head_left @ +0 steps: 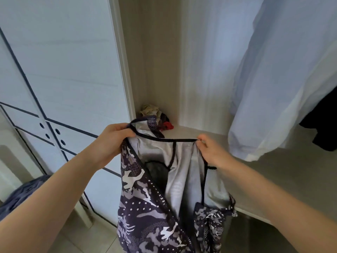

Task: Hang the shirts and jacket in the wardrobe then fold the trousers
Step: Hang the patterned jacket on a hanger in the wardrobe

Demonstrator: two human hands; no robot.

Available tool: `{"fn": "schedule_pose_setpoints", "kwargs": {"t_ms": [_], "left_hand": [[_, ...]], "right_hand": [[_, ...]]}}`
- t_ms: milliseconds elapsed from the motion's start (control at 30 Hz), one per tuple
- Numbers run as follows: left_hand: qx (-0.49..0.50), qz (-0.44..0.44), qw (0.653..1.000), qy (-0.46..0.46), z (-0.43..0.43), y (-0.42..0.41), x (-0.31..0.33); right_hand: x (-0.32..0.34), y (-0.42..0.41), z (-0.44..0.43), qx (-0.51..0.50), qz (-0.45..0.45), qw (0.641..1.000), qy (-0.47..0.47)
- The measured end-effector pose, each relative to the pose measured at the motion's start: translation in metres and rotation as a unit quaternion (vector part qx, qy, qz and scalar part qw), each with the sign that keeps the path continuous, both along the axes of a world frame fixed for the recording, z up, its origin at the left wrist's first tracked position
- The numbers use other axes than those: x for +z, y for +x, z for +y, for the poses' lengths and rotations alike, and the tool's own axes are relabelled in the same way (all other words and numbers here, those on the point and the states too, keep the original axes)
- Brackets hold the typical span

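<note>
Left hand and right hand clamp fingers on the collar of a seemingly light, floppy jacket, nine and three o'clock.

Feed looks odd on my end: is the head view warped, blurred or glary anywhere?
Head view: wide-angle bends lines on the door at left; jacket, left hand and right hand fairly sharp; light soft, no glare; shirt bright but folds readable; corner pile dim and soft.

The jacket hangs before the shelf; clothes pile in its back-left corner, shirt right.
</note>
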State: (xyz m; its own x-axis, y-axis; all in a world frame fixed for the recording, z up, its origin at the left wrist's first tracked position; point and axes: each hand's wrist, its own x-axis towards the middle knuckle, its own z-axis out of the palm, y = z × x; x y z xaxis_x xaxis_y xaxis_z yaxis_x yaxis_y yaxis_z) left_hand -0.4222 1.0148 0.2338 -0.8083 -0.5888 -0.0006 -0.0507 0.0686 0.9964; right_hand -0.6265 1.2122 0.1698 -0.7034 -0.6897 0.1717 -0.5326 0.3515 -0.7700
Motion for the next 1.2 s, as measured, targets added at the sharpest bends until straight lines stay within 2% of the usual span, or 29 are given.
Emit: {"fn": "schedule_pose_setpoints", "kwargs": {"t_ms": [167, 300, 333, 367, 400, 433, 467, 500, 533, 567, 600, 633, 733, 767, 867, 933, 1033, 1133, 1200], "left_hand": [[-0.012, -0.078, 0.996, -0.046, -0.001, 0.001, 0.001], [-0.065, -0.099, 0.976, -0.182, 0.012, -0.006, 0.000], [-0.056, -0.110, 0.962, -0.243, 0.014, -0.009, -0.002], [-0.032, -0.145, 0.927, -0.345, 0.013, -0.013, -0.006], [0.008, -0.196, 0.859, -0.473, 0.014, -0.015, -0.008], [0.054, -0.230, 0.774, -0.588, 0.017, -0.018, -0.010], [0.088, -0.210, 0.725, -0.650, 0.021, -0.020, -0.011], [0.091, -0.154, 0.715, -0.676, 0.024, -0.022, -0.011], [0.076, -0.085, 0.748, -0.654, 0.029, -0.025, -0.011], [0.062, -0.015, 0.798, -0.599, 0.036, -0.028, -0.009], [0.059, 0.022, 0.831, -0.552, 0.041, -0.031, -0.009], [0.057, 0.016, 0.844, -0.532, 0.048, -0.035, -0.008], [0.070, -0.066, 0.804, -0.586, 0.045, -0.051, -0.017], [0.081, -0.080, 0.806, -0.581, 0.040, -0.055, -0.017], [0.109, -0.075, 0.829, -0.544, 0.019, -0.065, -0.003], [0.112, -0.067, 0.857, -0.499, 0.008, -0.071, 0.016], [0.113, -0.066, 0.913, -0.387, 0.001, -0.080, 0.044], [0.082, -0.003, 0.985, -0.154, 0.001, -0.090, 0.061], [0.051, 0.036, 0.997, -0.051, 0.003, -0.095, 0.073]], "right_hand": [[0.049, -0.003, -0.009, 0.043, 0.099, 0.993, -0.038], [0.077, 0.001, -0.016, 0.071, 0.140, 0.986, -0.057], [0.082, 0.003, -0.017, 0.083, 0.141, 0.984, -0.070], [0.087, 0.006, -0.018, 0.097, 0.141, 0.982, -0.082], [0.092, 0.010, -0.018, 0.110, 0.145, 0.979, -0.092], [0.097, 0.014, -0.018, 0.124, 0.153, 0.975, -0.098], [0.102, 0.017, -0.018, 0.135, 0.163, 0.972, -0.102], [0.106, 0.020, -0.018, 0.143, 0.171, 0.969, -0.103], [0.110, 0.021, -0.018, 0.146, 0.175, 0.968, -0.104], [0.113, 0.021, -0.018, 0.147, 0.176, 0.968, -0.106], [0.117, 0.020, -0.019, 0.147, 0.176, 0.967, -0.109], [0.120, 0.020, -0.019, 0.148, 0.176, 0.967, -0.113], [0.132, 0.014, -0.016, 0.151, 0.163, 0.966, -0.128], [0.135, 0.011, -0.014, 0.149, 0.154, 0.968, -0.133], [0.148, -0.003, -0.004, 0.132, 0.139, 0.971, -0.145], [0.155, -0.012, 0.002, 0.115, 0.139, 0.973, -0.141], [0.164, -0.022, 0.006, 0.088, 0.148, 0.973, -0.151], [0.170, -0.033, 0.009, 0.054, 0.189, 0.973, -0.125], [0.173, -0.040, 0.010, 0.017, 0.242, 0.965, -0.100]]}}
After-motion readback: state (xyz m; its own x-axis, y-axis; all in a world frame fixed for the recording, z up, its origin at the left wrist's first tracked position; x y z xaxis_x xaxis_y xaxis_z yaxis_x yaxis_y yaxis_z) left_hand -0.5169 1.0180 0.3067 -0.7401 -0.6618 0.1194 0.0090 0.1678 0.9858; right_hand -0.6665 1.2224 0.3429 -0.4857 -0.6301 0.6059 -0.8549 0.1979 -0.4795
